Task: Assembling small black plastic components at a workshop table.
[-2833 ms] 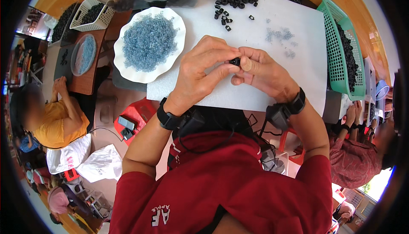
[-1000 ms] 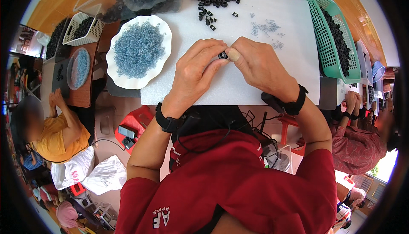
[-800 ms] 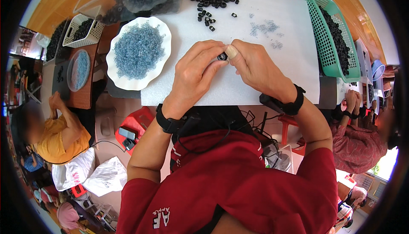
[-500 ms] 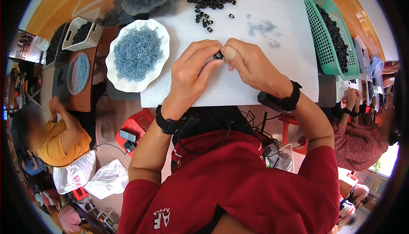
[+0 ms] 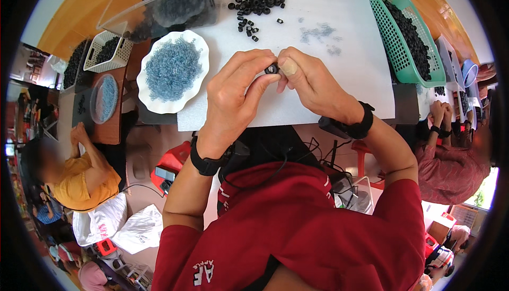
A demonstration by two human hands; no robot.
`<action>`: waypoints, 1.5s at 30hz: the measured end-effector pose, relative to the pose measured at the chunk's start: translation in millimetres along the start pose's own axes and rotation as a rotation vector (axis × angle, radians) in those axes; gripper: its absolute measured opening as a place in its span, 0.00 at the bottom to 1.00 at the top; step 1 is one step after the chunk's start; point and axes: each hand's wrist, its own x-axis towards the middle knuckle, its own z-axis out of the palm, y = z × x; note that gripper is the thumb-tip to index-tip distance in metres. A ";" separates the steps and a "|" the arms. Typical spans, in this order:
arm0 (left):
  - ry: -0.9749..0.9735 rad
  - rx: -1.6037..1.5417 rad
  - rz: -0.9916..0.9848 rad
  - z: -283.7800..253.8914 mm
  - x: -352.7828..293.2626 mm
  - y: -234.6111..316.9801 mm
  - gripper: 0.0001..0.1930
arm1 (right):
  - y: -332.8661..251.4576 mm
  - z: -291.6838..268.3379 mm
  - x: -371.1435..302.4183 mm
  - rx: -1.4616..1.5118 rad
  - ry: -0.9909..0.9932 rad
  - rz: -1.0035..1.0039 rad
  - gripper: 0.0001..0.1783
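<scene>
Between the thumb and fingers of my left hand is a small round black part, its end face turned up. My right hand meets it from the other side, thumb and fingers pinched together at the part; a tan wrap covers the thumb tip. What else the right fingers hold is hidden. Both hands are above the near part of a white foam sheet. Beyond them lies a loose pile of black parts. Small clear pieces are scattered right of that pile. A scalloped white plate heaped with bluish clear pieces stands at left.
A clear plastic bin of black parts stands behind the plate. At right is a green basket holding more. Co-workers sit on both sides, one in a yellow shirt, another in a patterned red shirt. A red stool stands below the table.
The view has shifted slightly, so the table and surroundings appear displaced. My hands stay together around the black part, with little change in the grip.
</scene>
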 end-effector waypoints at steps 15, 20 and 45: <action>-0.029 -0.095 0.079 16.3 9.4 23.3 0.14 | -14.1 -28.7 -23.4 0.290 -0.072 0.077 0.21; -0.099 -0.165 0.110 17.0 11.7 21.9 0.15 | -16.0 -44.2 -23.0 0.399 -0.173 0.198 0.22; -0.260 -0.394 0.034 15.2 23.7 19.7 0.14 | -14.9 -26.8 -23.7 0.837 -0.123 0.234 0.24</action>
